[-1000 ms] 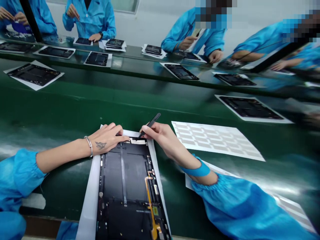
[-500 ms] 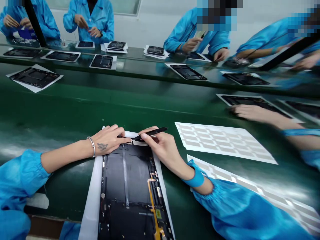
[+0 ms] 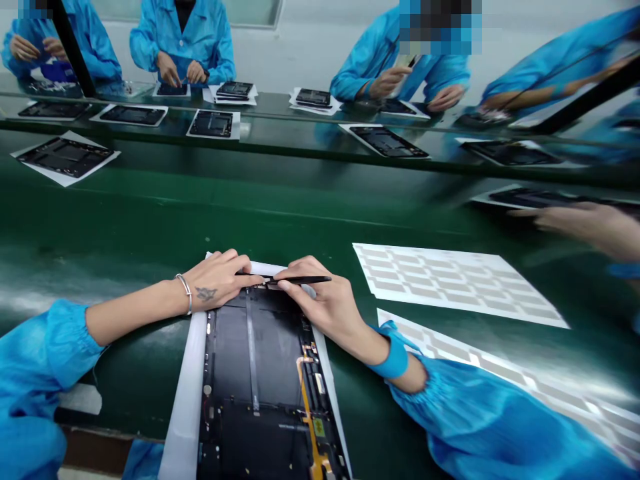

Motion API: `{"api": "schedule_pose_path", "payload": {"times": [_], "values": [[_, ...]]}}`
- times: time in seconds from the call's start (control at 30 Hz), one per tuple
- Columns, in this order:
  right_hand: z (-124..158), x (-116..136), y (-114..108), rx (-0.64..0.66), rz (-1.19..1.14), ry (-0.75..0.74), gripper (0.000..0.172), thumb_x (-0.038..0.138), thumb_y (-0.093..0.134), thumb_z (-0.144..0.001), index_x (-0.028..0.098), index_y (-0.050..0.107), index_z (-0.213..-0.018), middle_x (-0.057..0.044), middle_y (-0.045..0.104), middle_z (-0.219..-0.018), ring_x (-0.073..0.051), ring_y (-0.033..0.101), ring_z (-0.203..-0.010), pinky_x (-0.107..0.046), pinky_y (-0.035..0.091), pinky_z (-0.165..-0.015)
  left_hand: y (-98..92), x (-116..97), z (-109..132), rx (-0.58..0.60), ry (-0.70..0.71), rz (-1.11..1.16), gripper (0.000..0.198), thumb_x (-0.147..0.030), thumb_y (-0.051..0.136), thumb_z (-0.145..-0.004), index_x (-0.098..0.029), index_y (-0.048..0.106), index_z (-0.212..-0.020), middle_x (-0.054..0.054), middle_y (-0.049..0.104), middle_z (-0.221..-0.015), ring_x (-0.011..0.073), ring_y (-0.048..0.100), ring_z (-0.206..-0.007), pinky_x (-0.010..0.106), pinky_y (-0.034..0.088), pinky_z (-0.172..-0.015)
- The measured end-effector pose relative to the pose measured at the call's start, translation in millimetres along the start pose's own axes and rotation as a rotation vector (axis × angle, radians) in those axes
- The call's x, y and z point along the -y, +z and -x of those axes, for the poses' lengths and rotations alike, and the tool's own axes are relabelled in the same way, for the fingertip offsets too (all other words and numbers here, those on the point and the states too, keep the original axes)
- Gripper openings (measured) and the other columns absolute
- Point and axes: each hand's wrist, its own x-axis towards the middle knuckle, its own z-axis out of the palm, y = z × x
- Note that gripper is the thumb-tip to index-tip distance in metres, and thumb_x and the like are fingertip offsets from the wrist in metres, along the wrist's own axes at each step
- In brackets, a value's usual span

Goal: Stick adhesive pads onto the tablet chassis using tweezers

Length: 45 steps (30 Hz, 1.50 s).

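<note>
My left hand [image 3: 216, 280] rests its fingertips on the top edge of a black tablet chassis [image 3: 255, 347], and a thin dark strip [image 3: 253, 273] shows under the fingers. I cannot tell if that hand grips the strip. My right hand [image 3: 320, 300] holds black tweezers [image 3: 305, 280] level, their tips at a small white tape piece [image 3: 265, 283] on the chassis edge. A yellow flex cable [image 3: 310, 407] runs down the chassis. Beneath it lies a white sheet [image 3: 185, 380].
Two white sheets of die-cut pads [image 3: 450, 280] lie to the right on the green bench [image 3: 150, 213]. Another person's hand [image 3: 585, 223] reaches in over a chassis at far right. Co-workers in blue smocks [image 3: 183, 40] work beyond a raised shelf holding more chassis.
The tweezers have swung from pointing up and right to lying almost level. The other person's hand at right has drawn back rightward.
</note>
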Motion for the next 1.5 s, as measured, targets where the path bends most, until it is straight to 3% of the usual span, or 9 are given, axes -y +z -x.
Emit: {"api": "schedule_pose_path", "payload": {"times": [0.17, 0.3, 0.4, 0.5, 0.7, 1.03, 1.23, 1.4, 1.5], "values": [[-0.6, 1.4, 1.7, -0.051, -0.022, 0.051, 0.031, 0.047, 0.052, -0.092, 0.024, 0.071, -0.083, -0.009, 0.071, -0.082, -0.025, 0.063, -0.083, -0.040, 0.051, -0.076, -0.5, 1.0, 2.3, 0.002, -0.004, -0.009, 0.039, -0.014, 0.047, -0.094, -0.028, 0.056, -0.129, 0.007, 0.056, -0.117, 0.0212, 0.048, -0.093, 0.030, 0.040, -0.069], [-2.5, 2.5, -0.8, -0.002, -0.100, 0.086, 0.032, 0.049, 0.056, -0.089, 0.023, 0.072, -0.077, -0.008, 0.071, -0.083, -0.025, 0.065, -0.084, -0.038, 0.051, -0.077, -1.7, 3.1, -1.4, -0.004, 0.063, 0.028, 0.039, -0.010, 0.046, -0.092, -0.023, 0.057, -0.128, 0.007, 0.057, -0.122, 0.0211, 0.050, -0.100, 0.031, 0.043, -0.074], [-0.8, -2.5, -8.5, -0.035, -0.196, 0.253, 0.035, 0.054, 0.061, -0.084, 0.022, 0.072, -0.075, -0.006, 0.071, -0.081, -0.024, 0.066, -0.077, -0.036, 0.051, -0.071, -4.1, 1.6, -9.7, 0.004, 0.102, 0.023, 0.030, -0.010, 0.044, -0.094, -0.016, 0.062, -0.117, 0.008, 0.061, -0.113, 0.0203, 0.053, -0.100, 0.031, 0.044, -0.081], [5.2, -12.6, -18.1, -0.193, -0.334, 0.463, 0.037, 0.058, 0.067, -0.078, 0.021, 0.071, -0.079, -0.005, 0.070, -0.079, -0.022, 0.065, -0.075, -0.035, 0.052, -0.072, -5.7, -2.2, -16.3, 0.001, 0.099, -0.046, 0.024, -0.013, 0.044, -0.095, -0.014, 0.063, -0.110, 0.010, 0.061, -0.104, 0.0199, 0.053, -0.089, 0.031, 0.043, -0.077], [14.8, -23.2, -26.0, -0.271, -0.458, 0.662, 0.043, 0.060, 0.077, -0.065, 0.018, 0.070, -0.074, -0.004, 0.066, -0.072, -0.017, 0.062, -0.067, -0.033, 0.054, -0.070, -3.1, -2.1, -17.1, -0.033, 0.135, -0.080, 0.036, -0.016, 0.041, -0.098, -0.026, 0.055, -0.131, 0.008, 0.056, -0.101, 0.0188, 0.047, -0.081, 0.030, 0.037, -0.070], [15.5, -20.9, -24.1, -0.229, -0.330, 0.567, 0.041, 0.058, 0.071, -0.074, 0.018, 0.068, -0.069, -0.003, 0.065, -0.063, -0.017, 0.059, -0.063, -0.029, 0.046, -0.061, 3.3, 1.8, -17.5, -0.058, 0.181, -0.122, 0.039, -0.020, 0.038, -0.101, -0.030, 0.049, -0.137, 0.009, 0.055, -0.113, 0.0197, 0.045, -0.086, 0.030, 0.037, -0.071], [13.4, -27.2, -22.8, -0.283, -0.312, 0.550, 0.038, 0.054, 0.070, -0.077, 0.017, 0.068, -0.071, -0.003, 0.065, -0.062, -0.017, 0.061, -0.061, -0.030, 0.047, -0.062, -7.4, 0.1, -27.8, 0.037, 0.194, -0.179, 0.046, -0.016, 0.041, -0.098, -0.032, 0.045, -0.141, 0.007, 0.055, -0.109, 0.0198, 0.045, -0.084, 0.029, 0.037, -0.067], [9.9, -26.1, -25.4, -0.391, -0.340, 0.486, 0.035, 0.054, 0.069, -0.078, 0.018, 0.072, -0.078, -0.004, 0.069, -0.072, -0.019, 0.064, -0.068, -0.033, 0.050, -0.069, -14.4, -9.9, -45.0, 0.132, 0.183, -0.252, 0.053, -0.019, 0.042, -0.097, -0.039, 0.038, -0.145, 0.007, 0.055, -0.102, 0.0206, 0.046, -0.084, 0.028, 0.037, -0.062], [9.6, -22.0, -26.4, -0.353, -0.319, 0.424, 0.034, 0.053, 0.067, -0.080, 0.019, 0.072, -0.082, -0.005, 0.071, -0.081, -0.021, 0.067, -0.074, -0.034, 0.051, -0.072, -12.7, -15.1, -45.4, 0.107, 0.175, -0.282, 0.052, -0.018, 0.040, -0.098, -0.037, 0.038, -0.146, 0.009, 0.056, -0.103, 0.0225, 0.048, -0.087, 0.029, 0.039, -0.064]]}}
